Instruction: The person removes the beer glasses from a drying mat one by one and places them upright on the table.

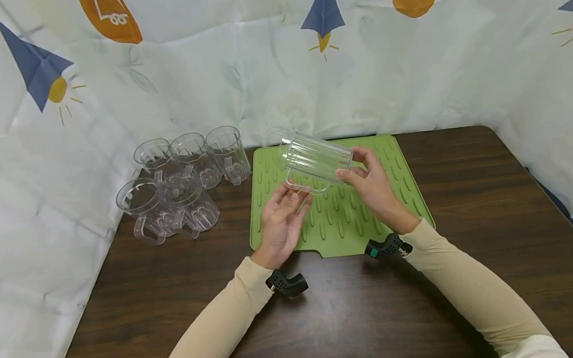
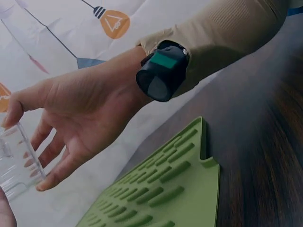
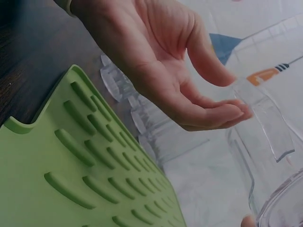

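A clear plastic mug (image 1: 317,156) is tilted on its side above the green drying mat (image 1: 343,239). My left hand (image 1: 282,222) pinches its handle from below; in the right wrist view, that hand's (image 3: 175,75) thumb and fingertips meet at the handle (image 3: 277,130). With thumb and fingers on opposite sides, my right hand (image 1: 377,191) grips the mug's right end. The left wrist view shows this right hand (image 2: 80,118) spread around the end of the clear mug (image 2: 19,158). Only a bit of the left hand shows at that view's lower left edge.
Several more clear mugs (image 1: 153,210) stand grouped on the dark wooden table (image 1: 472,197), left of the mat. A white patterned cloth (image 1: 257,79) hangs behind and along both sides of the table. Both wrists carry black camera bands (image 1: 288,284).
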Available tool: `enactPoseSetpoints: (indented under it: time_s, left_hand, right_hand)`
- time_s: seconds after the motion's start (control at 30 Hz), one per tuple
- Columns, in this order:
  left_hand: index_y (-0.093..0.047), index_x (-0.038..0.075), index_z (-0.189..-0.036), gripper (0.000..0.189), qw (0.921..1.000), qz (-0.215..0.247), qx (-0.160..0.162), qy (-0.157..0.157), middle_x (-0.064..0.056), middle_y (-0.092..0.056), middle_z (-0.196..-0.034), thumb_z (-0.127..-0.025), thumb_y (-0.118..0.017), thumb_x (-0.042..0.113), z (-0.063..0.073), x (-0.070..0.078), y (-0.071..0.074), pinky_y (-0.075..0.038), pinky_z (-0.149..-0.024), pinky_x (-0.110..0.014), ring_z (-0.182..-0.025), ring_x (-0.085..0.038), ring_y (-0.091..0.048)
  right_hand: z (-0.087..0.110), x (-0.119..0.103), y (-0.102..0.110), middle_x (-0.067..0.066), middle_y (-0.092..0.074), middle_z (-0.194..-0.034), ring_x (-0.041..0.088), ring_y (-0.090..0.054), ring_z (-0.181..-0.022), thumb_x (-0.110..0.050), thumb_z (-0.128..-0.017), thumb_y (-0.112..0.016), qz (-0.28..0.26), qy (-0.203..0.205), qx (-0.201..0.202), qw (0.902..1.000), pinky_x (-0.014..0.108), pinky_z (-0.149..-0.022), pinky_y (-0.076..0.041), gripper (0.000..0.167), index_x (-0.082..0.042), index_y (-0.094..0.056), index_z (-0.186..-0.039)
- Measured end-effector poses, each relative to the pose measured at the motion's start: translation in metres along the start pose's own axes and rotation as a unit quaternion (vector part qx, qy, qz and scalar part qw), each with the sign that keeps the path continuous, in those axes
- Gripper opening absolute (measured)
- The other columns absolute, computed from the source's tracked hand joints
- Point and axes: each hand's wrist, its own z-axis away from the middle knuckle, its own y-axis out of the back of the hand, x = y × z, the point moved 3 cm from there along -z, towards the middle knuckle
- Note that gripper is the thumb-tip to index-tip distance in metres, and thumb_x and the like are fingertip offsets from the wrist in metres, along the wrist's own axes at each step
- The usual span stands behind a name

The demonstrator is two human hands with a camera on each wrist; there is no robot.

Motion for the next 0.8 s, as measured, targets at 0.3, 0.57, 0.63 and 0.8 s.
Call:
enactPoseSetpoints:
  time_s: [0.3,0.57,0.63,0.8]
  left_hand:
    - [-0.057,0.011,-0.110,0.021,0.9992,0.040,0.001,-0.004,0.002,-0.064,-0.107,-0.103,-0.048,-0.006,-0.002,-0.007,-0.008,-0.055,-0.111,-0.031,-0.110,-0.013,-0.070]
    - [-0.059,0.012,-0.104,0.023,0.9976,0.063,0.015,-0.026,0.002,-0.062,-0.105,-0.102,-0.048,-0.008,-0.005,-0.009,-0.012,-0.058,-0.106,-0.029,-0.104,-0.013,-0.069]
    - [-0.059,0.013,-0.103,0.024,0.9972,0.066,0.017,-0.030,0.003,-0.062,-0.103,-0.103,-0.046,-0.008,-0.006,-0.009,-0.013,-0.059,-0.105,-0.028,-0.103,-0.012,-0.069]
    - [-0.058,0.016,-0.102,0.026,0.9971,0.061,0.024,-0.038,0.004,-0.060,-0.102,-0.103,-0.045,-0.006,-0.007,-0.010,-0.014,-0.060,-0.101,-0.027,-0.099,-0.011,-0.066]
  right_hand:
    - [0.000,0.002,-0.002,-0.001,-0.045,-0.132,0.007,-0.063,-0.112,-0.011,-0.098,-0.064,-0.004,0.003,0.000,1.0000,0.017,-0.095,-0.058,0.058,-0.007,-0.034,-0.148]
    - [0.000,0.003,-0.003,-0.001,-0.044,-0.133,0.008,-0.063,-0.113,-0.013,-0.098,-0.064,-0.002,-0.005,-0.002,1.0000,0.018,-0.096,-0.057,0.060,-0.008,-0.034,-0.149]
    - [0.001,0.003,-0.003,-0.001,-0.044,-0.133,0.008,-0.063,-0.114,-0.013,-0.098,-0.064,-0.002,-0.006,-0.003,1.0000,0.018,-0.096,-0.058,0.060,-0.008,-0.033,-0.149]
    - [0.001,0.003,-0.003,-0.001,-0.044,-0.133,0.009,-0.063,-0.115,-0.015,-0.098,-0.065,0.000,-0.006,-0.003,1.0000,0.019,-0.097,-0.058,0.061,-0.008,-0.033,-0.150]
